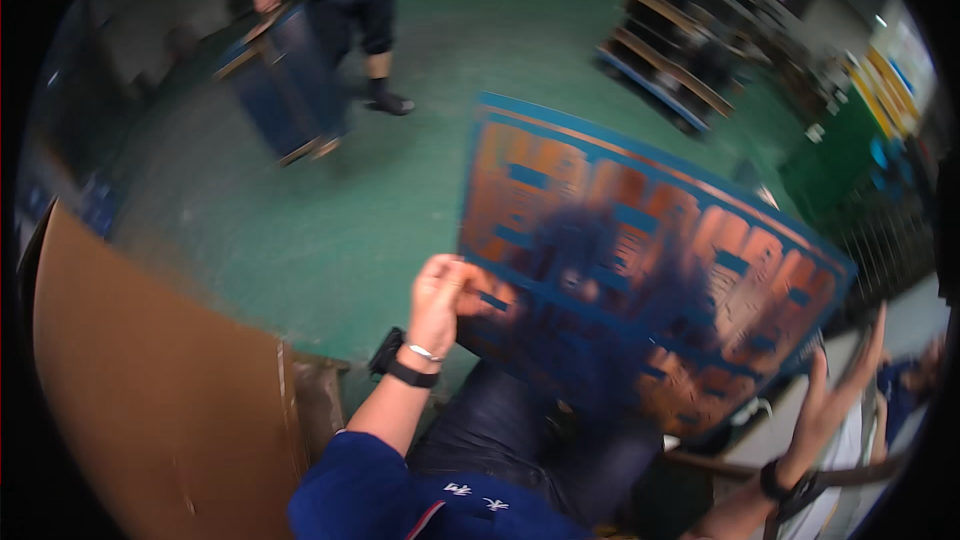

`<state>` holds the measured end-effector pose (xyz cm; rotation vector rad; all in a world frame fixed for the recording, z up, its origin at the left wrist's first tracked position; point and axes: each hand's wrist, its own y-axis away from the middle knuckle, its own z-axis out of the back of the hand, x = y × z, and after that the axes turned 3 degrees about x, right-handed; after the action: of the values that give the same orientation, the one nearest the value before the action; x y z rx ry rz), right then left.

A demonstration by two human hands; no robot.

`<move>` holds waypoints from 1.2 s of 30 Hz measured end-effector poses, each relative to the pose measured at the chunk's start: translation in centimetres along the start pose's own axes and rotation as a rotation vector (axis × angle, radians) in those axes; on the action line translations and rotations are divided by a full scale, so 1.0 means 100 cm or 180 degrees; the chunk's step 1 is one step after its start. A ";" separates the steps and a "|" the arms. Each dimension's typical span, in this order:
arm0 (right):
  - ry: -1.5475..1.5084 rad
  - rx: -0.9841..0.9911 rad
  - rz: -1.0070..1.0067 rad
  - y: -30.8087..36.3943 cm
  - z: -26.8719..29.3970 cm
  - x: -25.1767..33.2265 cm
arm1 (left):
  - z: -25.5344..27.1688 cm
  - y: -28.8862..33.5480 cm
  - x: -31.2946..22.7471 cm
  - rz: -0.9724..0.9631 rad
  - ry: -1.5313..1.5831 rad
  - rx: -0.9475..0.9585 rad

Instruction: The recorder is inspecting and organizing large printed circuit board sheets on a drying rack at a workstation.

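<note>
A large blue circuit board panel (735, 185) with shiny copper patterns hangs tilted in front of my body, a dark reflection across its middle. My left hand (440, 292) pinches its left edge between thumb and fingers; a bracelet and a black band circle that wrist. By the panel's lower right corner is my right hand (832, 395), its fingers stretched out and thumb apart, with a black band on the wrist. Whether it touches the panel's edge, I cannot tell. My legs are partly hidden behind the panel.
A big brown board (160, 360) stands close on my left. Across the green floor (420, 170), another person (350, 0) holds a dark blue panel (290, 85) upright. A loaded cart (665, 70) is far right, near a green bin-like box (830, 165).
</note>
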<state>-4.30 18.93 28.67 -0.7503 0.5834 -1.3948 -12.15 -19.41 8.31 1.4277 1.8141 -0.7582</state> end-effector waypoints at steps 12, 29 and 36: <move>-0.0827 0.1174 0.0156 -0.063 0.035 0.038 | 0.003 0.001 -0.016 -0.0926 -0.0259 0.0271; 0.1277 -0.0341 -0.0514 -0.052 -0.034 -0.075 | 0.058 0.024 0.051 0.0396 -0.1788 0.0206; 0.1623 -0.0158 -0.0575 -0.042 -0.080 -0.101 | 0.079 0.021 0.062 0.0803 -0.1889 0.0274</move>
<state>-14.11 27.86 25.98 -0.4904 0.9663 -1.7599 -9.75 -21.69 -1.43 1.2752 1.1397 -1.0050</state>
